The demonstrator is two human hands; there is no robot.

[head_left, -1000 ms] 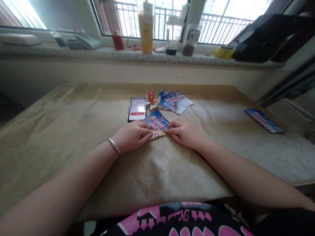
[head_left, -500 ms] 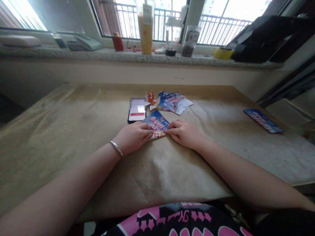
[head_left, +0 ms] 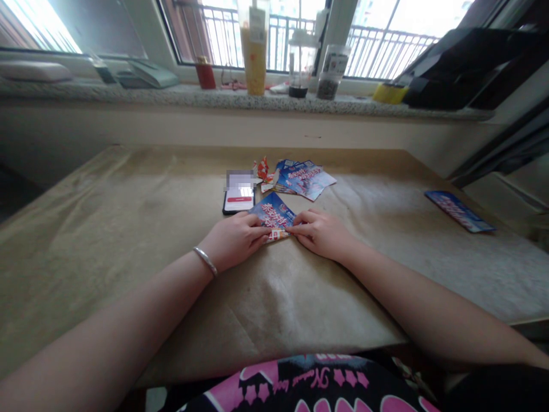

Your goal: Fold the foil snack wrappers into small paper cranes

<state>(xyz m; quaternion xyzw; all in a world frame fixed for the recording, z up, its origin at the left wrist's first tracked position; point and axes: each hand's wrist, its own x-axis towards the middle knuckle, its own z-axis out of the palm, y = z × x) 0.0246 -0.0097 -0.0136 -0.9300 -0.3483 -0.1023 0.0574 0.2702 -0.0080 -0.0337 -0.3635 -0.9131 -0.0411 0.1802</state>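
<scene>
A folded blue printed paper (head_left: 273, 215) lies on the brown paper-covered table (head_left: 128, 229). My left hand (head_left: 234, 238), with a silver bangle at the wrist, presses its fingertips together on the paper's near left edge. My right hand (head_left: 322, 232) pinches the near right edge, fingers closed. The two sets of fingertips nearly meet at the paper's lower corner. A phone (head_left: 239, 193) with a lit screen lies just beyond the paper, to the left.
A stack of blue printed sheets (head_left: 305, 178) and a small red folded piece (head_left: 262, 169) lie behind the paper. Another blue leaflet (head_left: 458, 210) lies at the right. The windowsill (head_left: 214, 97) holds a tall orange drink, cups and a red jar.
My left hand has crept slightly right along the paper's edge. Otherwise nothing has visibly moved.
</scene>
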